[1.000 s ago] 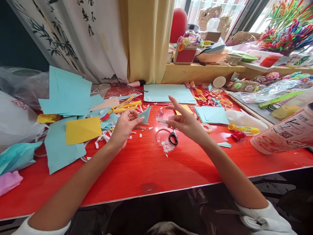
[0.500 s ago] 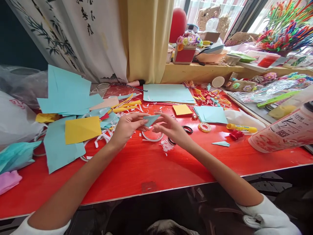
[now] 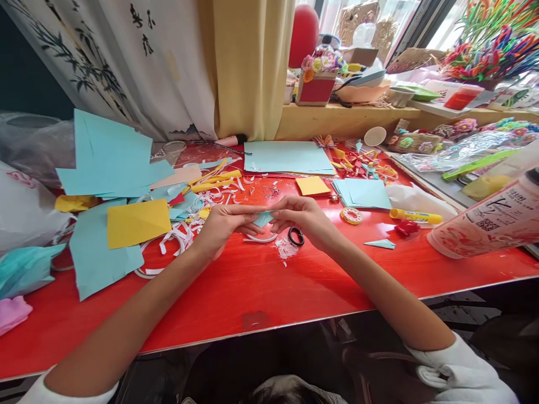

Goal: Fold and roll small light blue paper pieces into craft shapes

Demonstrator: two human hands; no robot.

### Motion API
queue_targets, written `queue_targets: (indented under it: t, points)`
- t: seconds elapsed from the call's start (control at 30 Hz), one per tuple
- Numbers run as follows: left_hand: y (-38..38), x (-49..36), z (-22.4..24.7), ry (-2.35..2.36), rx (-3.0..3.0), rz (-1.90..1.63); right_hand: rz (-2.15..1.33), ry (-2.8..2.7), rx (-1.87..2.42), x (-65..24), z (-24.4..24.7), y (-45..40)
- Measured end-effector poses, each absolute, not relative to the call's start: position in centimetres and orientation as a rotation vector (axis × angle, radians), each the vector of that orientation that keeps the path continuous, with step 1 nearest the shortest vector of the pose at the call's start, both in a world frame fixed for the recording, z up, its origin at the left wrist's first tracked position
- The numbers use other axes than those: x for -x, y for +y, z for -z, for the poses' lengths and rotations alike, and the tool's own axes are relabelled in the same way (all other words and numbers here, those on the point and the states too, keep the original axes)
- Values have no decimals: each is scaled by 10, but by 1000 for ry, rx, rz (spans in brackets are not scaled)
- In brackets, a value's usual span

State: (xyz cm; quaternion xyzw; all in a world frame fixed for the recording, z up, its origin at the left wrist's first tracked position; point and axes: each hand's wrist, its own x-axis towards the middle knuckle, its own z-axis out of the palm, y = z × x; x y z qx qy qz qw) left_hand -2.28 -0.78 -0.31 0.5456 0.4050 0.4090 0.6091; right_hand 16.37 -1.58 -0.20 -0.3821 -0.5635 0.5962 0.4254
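A small folded light-blue paper (image 3: 263,218) is held between both hands above the red table. My left hand (image 3: 225,225) pinches its left side with thumb and fingers. My right hand (image 3: 304,220) is closed on its right side. Just below my right hand, the black scissor handle (image 3: 296,237) lies beside a patch of white scraps (image 3: 286,247). A pale ring (image 3: 260,238) is partly hidden beneath the hands. Farther right, a folded blue paper point (image 3: 380,244) rests on the table.
Blue sheets (image 3: 109,151) and a yellow sheet (image 3: 138,223) lie at left with paper strips. Blue squares (image 3: 364,193), yellow squares (image 3: 312,186), a tape roll (image 3: 351,216), a glue stick (image 3: 415,216) and a large cup (image 3: 484,219) are at right.
My right hand has closed on the blue paper, where its fingers were spread before. The paper now sits slightly lower, between both hands. The view has shifted a little.
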Motion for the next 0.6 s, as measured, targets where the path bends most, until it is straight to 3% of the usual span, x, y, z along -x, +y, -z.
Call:
queue_targets:
  t: [0.3,0.6]
  points:
    - [-8,23,0,944,-1400,-877,-1687,-1403,1049,-167,1,-14]
    - [-9,25,-7,892,-1435,-780,-1495,-1478,1105,-162,0,-20]
